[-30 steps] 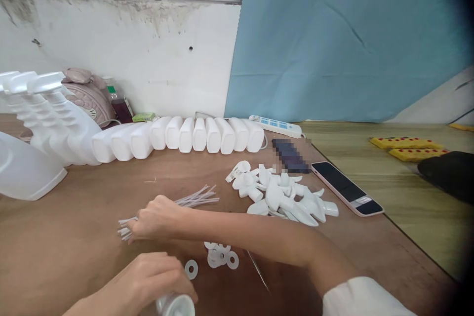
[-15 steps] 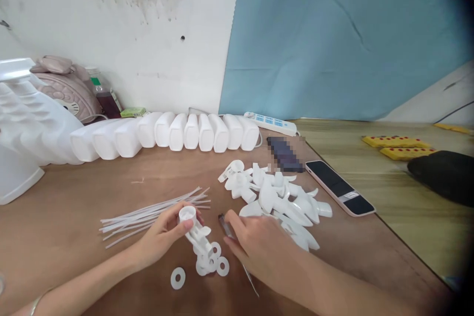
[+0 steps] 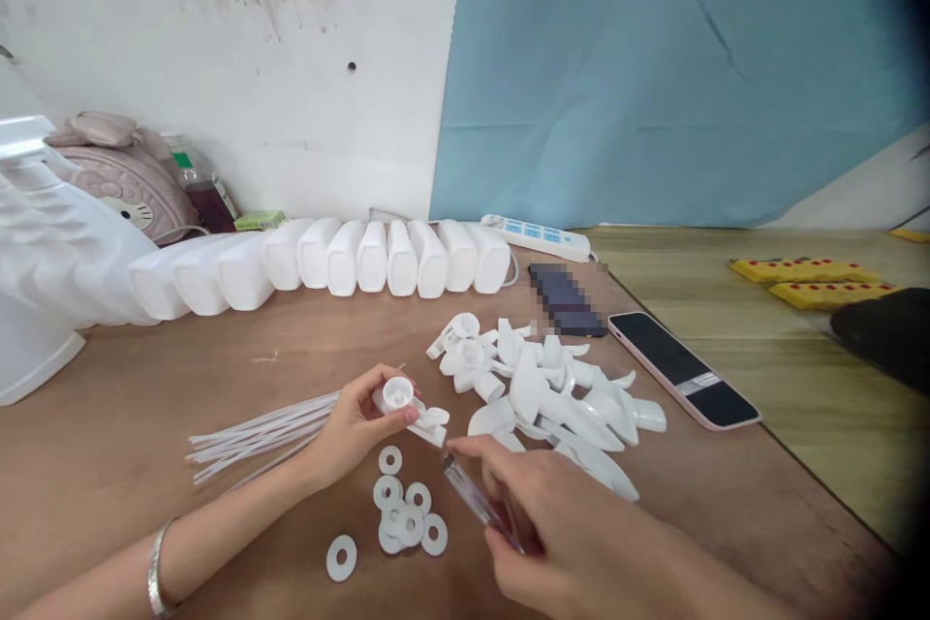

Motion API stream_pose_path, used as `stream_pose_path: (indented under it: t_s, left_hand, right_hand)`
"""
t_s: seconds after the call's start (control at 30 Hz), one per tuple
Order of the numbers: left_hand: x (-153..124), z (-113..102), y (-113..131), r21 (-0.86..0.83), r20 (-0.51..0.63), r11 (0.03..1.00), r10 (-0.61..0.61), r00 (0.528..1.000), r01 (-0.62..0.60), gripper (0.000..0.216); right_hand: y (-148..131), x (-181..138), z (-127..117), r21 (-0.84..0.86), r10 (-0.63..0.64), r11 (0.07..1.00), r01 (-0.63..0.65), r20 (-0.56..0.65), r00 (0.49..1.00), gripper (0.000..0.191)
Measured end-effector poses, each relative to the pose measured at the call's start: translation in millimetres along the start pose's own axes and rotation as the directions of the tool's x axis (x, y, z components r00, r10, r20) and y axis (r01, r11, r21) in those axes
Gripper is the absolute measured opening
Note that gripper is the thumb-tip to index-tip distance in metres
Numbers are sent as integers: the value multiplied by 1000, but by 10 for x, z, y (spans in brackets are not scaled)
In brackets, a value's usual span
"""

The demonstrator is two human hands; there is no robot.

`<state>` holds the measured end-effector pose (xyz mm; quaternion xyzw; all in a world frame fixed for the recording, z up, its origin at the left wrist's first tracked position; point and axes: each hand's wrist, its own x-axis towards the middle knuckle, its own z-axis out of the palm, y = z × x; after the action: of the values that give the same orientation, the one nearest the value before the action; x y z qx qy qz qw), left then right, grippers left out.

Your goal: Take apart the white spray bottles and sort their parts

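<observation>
Plastic fitting, pinched in the left hand while the right hand grips a tool, looks light, stiff, best held by its cup.

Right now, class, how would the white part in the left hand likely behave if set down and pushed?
The white part in the left hand looks like moulded plastic, so it's probably stiff. Its hollow round cup suggests lightness. Given its uneven shape, it would likely slide or rock, not roll.
</observation>
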<state>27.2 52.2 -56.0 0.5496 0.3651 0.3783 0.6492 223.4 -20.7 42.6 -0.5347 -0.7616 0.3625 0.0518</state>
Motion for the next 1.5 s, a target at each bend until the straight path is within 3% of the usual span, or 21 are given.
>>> stream_pose_path:
  t_s: [0.03, 0.1, 0.2, 0.27, 0.33, 0.4, 0.53, 0.73, 0.93, 1.17, 1.3, 1.5]
  left_hand:
    - [6, 0, -1, 14, -4, 1000, 1, 1000, -1, 26]
    - [13, 2, 0, 40, -2, 999, -5, 1000, 5, 27]
    - [5, 1, 1, 65, 11, 998, -4, 1000, 3, 28]
    - [-9, -9, -4, 87, 15, 996, -2, 1000, 1, 27]
    - [-22, -24, -14, 105, 16, 994, -15, 1000, 13, 27]
    - [-30, -41, -28, 117, 19, 993, -28, 999, 25, 27]
    - [-40, -50, -45, 156, 8, 988, -13, 1000, 12, 28]
    - [-78, -40, -32, 288, -40, 957, 49, 998, -35, 28]
    - [-94, -71, -35, 472, -88, 860, 265, 960, -194, 23]
    - [-115, -77, -34, 624, 13, 694, 449, 893, -358, 21]
    - [-139, -75, -34, 659, 73, 633, 483, 873, -406, 22]
    - [-151, -64, -13, 696, 151, 561, 496, 855, -448, 26]
  right_hand:
    - [-25, -34, -77, 35, -32, 999, 33, -16, 999, 27]
    - [-72, -69, -218, 111, -134, 982, 153, -160, 978, 17]
    - [-143, -42, -373, 137, -230, 933, 333, -486, 843, 10]
    - [-189, 23, -414, 89, -221, 930, 357, -641, 735, 15]
    - [-215, 112, -396, 26, -230, 934, 355, -718, 657, 19]
    - [-207, 209, -340, -65, -296, 927, 369, -731, 615, 18]
    - [-104, 372, -218, -272, -451, 891, 362, -613, 649, 15]
    - [2, 474, -148, -397, -535, 839, 373, -469, 703, 13]
    - [-59, 431, -96, -511, -622, 760, 401, -393, 677, 13]
    - [-95, 377, 50, -525, -678, 704, 478, -298, 672, 23]
    - [-90, 400, -16, -433, -634, 762, 482, -344, 693, 17]
    - [0, 478, -179, -191, -397, 918, 348, -469, 789, 20]
